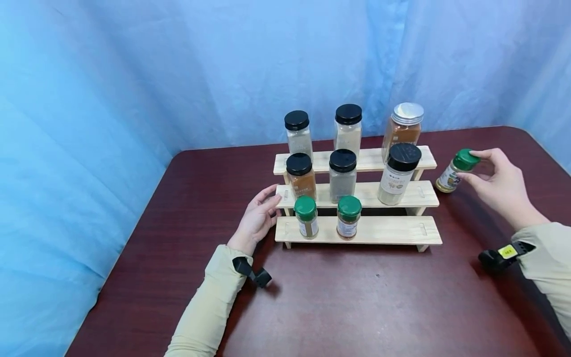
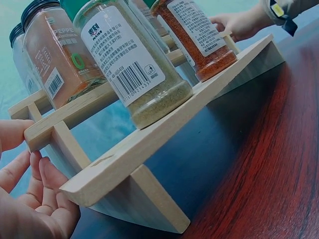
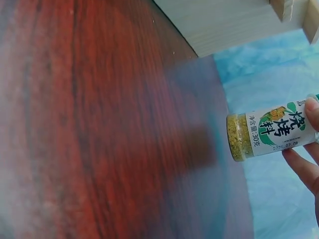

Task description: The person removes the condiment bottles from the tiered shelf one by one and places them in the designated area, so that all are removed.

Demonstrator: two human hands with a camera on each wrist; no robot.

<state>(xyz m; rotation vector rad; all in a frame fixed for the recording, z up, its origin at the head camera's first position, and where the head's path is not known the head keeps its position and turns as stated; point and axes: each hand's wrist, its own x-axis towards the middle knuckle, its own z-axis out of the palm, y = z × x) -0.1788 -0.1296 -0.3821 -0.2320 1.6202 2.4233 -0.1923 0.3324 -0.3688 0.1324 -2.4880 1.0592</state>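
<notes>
Judging by how full the wooden rack [image 1: 394, 230] is, things look pretty far along: eight jars are already stood upright on it and only one is held off it. The rack's top tier is taken up by two black-lidded jars [image 1: 348, 135] and a silver-lidded jar [image 1: 401, 133]; the middle tier is filled by an orange-brown jar [image 1: 303, 183], a grey jar [image 1: 342, 182] and a white-labelled jar [image 1: 394, 182], all with black lids. The bottom tier is only part done: two green-capped jars [image 1: 347, 225] are set there, one toward the rack's left end and one near its middle, and the right-hand stretch of board is left bare. So that row looks one jar short, though that's just guessed from the spacing. The odd one out, a yellowish seasoning jar [image 1: 448, 178] with a green cap, is found just past the rack's right end, gripped up near the cap by the thumb and fingers of the right hand [image 1: 506, 186]. It's tilted, cap leaning away from the rack, and seems to be lifted clear of the table [image 1: 366, 302]. Meanwhile the middle board's left end is pinched by the left hand [image 1: 256, 218]; how firmly can't be told.
</notes>
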